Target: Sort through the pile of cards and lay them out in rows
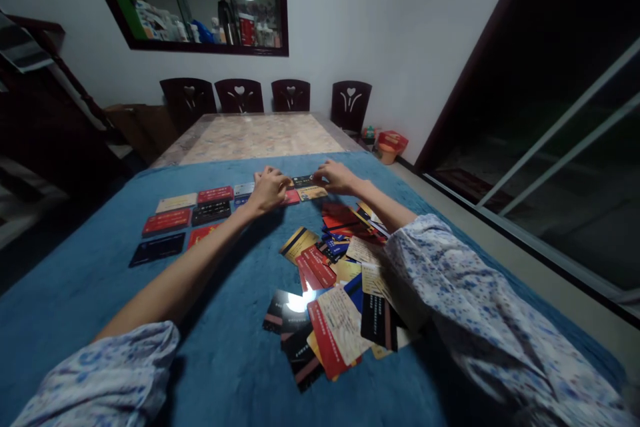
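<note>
A black card (pixel 303 181) lies at the far end of the rows of cards, between my two hands. My left hand (pixel 270 188) has its fingers bent and closed at the card's left edge. At the card's right end, the fingertips of my right hand (pixel 336 177) are pinched together. A gold card (pixel 313 194) lies just in front of the black one. To the left, cards lie face up in rows, among them a red card (pixel 167 221), a black patterned card (pixel 211 211) and a dark blue card (pixel 157 249). My left forearm covers part of these rows.
A loose, overlapping pile of cards (pixel 340 323) spreads under and beside my right forearm. Blue cloth (pixel 235 340) covers the near part of the table; the patterned tabletop (pixel 260 133) shows beyond. Dark chairs (pixel 239 95) stand behind it. A sliding glass door is at the right.
</note>
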`<state>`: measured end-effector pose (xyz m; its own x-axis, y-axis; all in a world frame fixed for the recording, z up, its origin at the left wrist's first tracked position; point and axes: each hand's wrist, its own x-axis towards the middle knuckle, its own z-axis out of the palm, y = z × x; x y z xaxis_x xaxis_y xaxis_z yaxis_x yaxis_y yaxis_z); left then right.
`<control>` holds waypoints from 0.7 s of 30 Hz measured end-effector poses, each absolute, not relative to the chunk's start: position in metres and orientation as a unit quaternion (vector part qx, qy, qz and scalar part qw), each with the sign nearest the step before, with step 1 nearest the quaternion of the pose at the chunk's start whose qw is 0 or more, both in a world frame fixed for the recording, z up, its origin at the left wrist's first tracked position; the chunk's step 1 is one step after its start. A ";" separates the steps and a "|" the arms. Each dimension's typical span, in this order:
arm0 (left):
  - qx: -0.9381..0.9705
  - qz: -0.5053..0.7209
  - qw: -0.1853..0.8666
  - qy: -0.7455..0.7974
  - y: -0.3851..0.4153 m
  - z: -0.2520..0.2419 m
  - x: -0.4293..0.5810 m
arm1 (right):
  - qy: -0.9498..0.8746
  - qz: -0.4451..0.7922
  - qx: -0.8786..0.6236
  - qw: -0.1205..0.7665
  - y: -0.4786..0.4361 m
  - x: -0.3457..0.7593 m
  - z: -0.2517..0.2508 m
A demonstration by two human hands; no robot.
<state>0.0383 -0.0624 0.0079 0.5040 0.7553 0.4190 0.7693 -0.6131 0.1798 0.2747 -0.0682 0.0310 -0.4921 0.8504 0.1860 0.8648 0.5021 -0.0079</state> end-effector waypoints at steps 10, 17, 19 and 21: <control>-0.886 -0.268 0.006 -0.379 -0.094 -0.005 0.071 | -0.850 -0.051 -0.510 0.121 -0.126 0.311 0.025; -0.896 -0.255 -0.015 -0.363 -0.115 -0.008 0.088 | -0.830 -0.052 -0.532 0.160 -0.165 0.329 0.006; -0.895 -0.243 -0.028 -0.372 -0.121 -0.010 0.091 | -0.823 -0.047 -0.543 0.161 -0.173 0.332 0.000; -0.897 -0.231 -0.040 -0.376 -0.125 -0.012 0.094 | -0.817 -0.041 -0.551 0.166 -0.179 0.335 -0.008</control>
<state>0.0936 -0.1247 -0.0119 0.6106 0.6924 0.3843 0.6553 -0.7143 0.2456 0.3345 -0.1786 -0.0080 -0.3374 0.8866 0.3164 0.9137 0.3893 -0.1165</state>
